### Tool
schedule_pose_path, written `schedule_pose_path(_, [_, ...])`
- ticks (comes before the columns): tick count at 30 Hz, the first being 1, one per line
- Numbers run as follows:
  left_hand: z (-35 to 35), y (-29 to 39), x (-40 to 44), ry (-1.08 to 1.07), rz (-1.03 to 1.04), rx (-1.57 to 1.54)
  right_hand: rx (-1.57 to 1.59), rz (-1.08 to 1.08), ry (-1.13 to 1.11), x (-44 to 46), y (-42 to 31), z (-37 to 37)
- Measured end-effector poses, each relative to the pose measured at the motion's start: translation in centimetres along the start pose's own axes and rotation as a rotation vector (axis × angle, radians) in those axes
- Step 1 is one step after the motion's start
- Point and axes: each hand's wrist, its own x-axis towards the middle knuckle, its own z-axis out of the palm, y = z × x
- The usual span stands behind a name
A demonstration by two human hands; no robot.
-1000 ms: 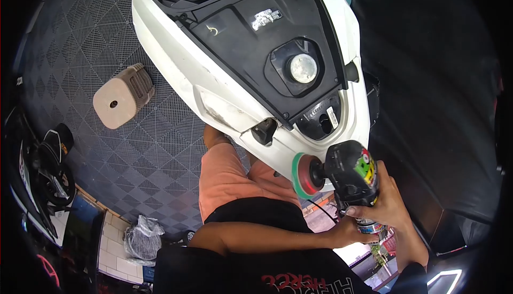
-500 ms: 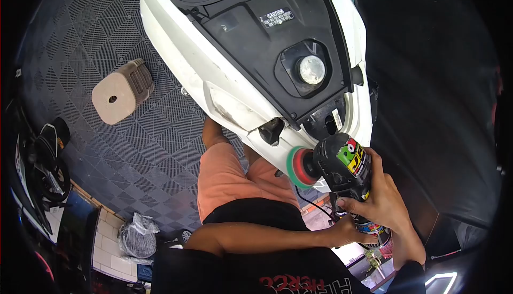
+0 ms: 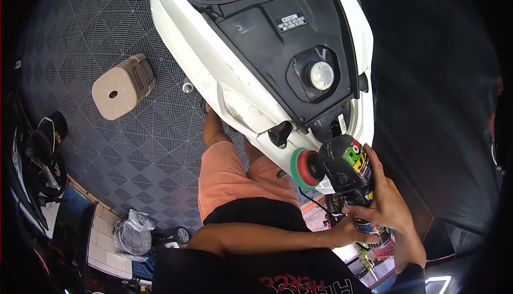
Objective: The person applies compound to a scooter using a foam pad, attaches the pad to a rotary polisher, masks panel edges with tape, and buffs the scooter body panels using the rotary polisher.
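Observation:
A black polisher (image 3: 346, 172) covered in bright stickers is held in both my hands. My left hand (image 3: 350, 233) wraps around its rear handle, near the cord. Higher up, my right hand (image 3: 393, 203) grips the side of the body, fingers along the far side and thumb across the front. The round green and red pad (image 3: 306, 169) faces left, by the tail end of a white scooter body (image 3: 248, 101); whether it touches the panel I cannot tell. With no seat showing, the scooter's black inner cover (image 3: 256, 37) and a round metal cap (image 3: 321, 75) are exposed.
A beige plastic stool (image 3: 115, 93) stands on the grey tiled floor (image 3: 107, 165) at left. Beyond it is a parked motorbike (image 3: 51, 155). A plastic-wrapped item (image 3: 133, 233) sits lower left. A black cover or curtain (image 3: 427, 107) fills the right side.
The scooter appears shifted slightly right and down in view, and the polisher has moved a little right with my hands. Both hands keep their hold.

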Motion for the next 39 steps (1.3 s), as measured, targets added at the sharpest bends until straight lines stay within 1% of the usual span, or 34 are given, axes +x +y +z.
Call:
schedule_pose_path(2, [0.0, 0.1, 0.0, -0.008, 0.048, 0.055, 0.041, 0.032, 0.026, -0.2, 0.1, 0.3])
schedule_pose_path(3, [0.3, 0.1, -0.3, 0.04, 0.105, 0.028, 0.064, 0.03, 0.037, -0.3, 0.0, 0.5])
schedule_pose_path(6, [0.4, -0.6, 0.1, 0.058, 0.159, 0.065, 0.047, -0.02, 0.067, -0.1, 0.5, 0.8])
schedule_pose_path(7, [-0.1, -0.7, 0.2, -0.003, 0.01, 0.043, 0.018, 0.007, 0.068, 0.0, 0.4, 0.8])
schedule_pose_path(10, [-0.4, -0.6, 0.1, 0.023, 0.117, 0.148, -0.025, -0.01, 0.094, -0.2, 0.4, 1.0])
schedule_pose_path(13, [0.2, 0.1, -0.4, -0.003, 0.046, 0.053, -0.072, 0.05, 0.034, -0.3, -0.6, 0.6])
schedule_pose_path(16, [-0.4, -0.7, -0.1, 0.026, 0.074, 0.152, -0.056, 0.005, 0.006, -0.4, -0.6, 0.3])
schedule_pose_path(19, [-0.3, -0.2, -0.2, 0.017, 0.079, 0.046, 0.06, 0.038, 0.058, -0.4, 0.2, 0.9])
schedule_pose_path(22, [-0.4, -0.2, -0.3, 0.022, 0.084, 0.02, 0.16, 0.059, 0.115, -0.1, 0.1, 1.4])
schedule_pose_path(23, [-0.3, -0.4, -0.3, 0.043, 0.105, 0.021, 0.155, -0.03, 0.141, 0.1, 0.8, 1.6])
schedule_pose_path(25, [-0.2, -0.2, -0.2, 0.089, 0.147, 0.028, 0.174, -0.029, 0.135, 0.3, 1.0, 1.5])
schedule_pose_path(26, [-0.2, -0.2, -0.3, 0.072, 0.133, 0.023, 0.184, -0.025, 0.13, 0.3, 1.0, 1.5])
schedule_pose_path(29, [-0.5, -0.5, 0.2, 0.037, 0.128, 0.038, 0.037, -0.004, 0.103, 0.1, 0.3, 1.1])
schedule_pose_path(31, [-0.4, -0.6, 0.3, 0.045, 0.16, 0.077, 0.099, 0.072, 0.065, 0.1, -0.1, 0.7])
schedule_pose_path(32, [-0.4, -0.6, 0.2, 0.034, 0.112, 0.092, 0.13, 0.109, 0.045, 0.2, -0.2, 0.6])
schedule_pose_path(34, [-0.6, -0.4, -0.1, 0.012, 0.016, 0.123, 0.053, -0.03, 0.021, 0.1, 0.5, 0.2])
schedule_pose_path(35, [-0.6, -0.3, 0.1, 0.014, 0.045, 0.111, 0.012, -0.097, 0.01, 0.0, 0.8, 0.1])
schedule_pose_path(37, [-0.6, -0.5, 0.2, 0.018, 0.101, 0.086, 0.045, -0.071, 0.054, -0.1, 0.8, 0.8])
schedule_pose_path(39, [-0.6, 0.1, 0.0, 0.08, 0.096, 0.131, 0.091, -0.052, 0.091, 0.1, 1.1, 1.3])
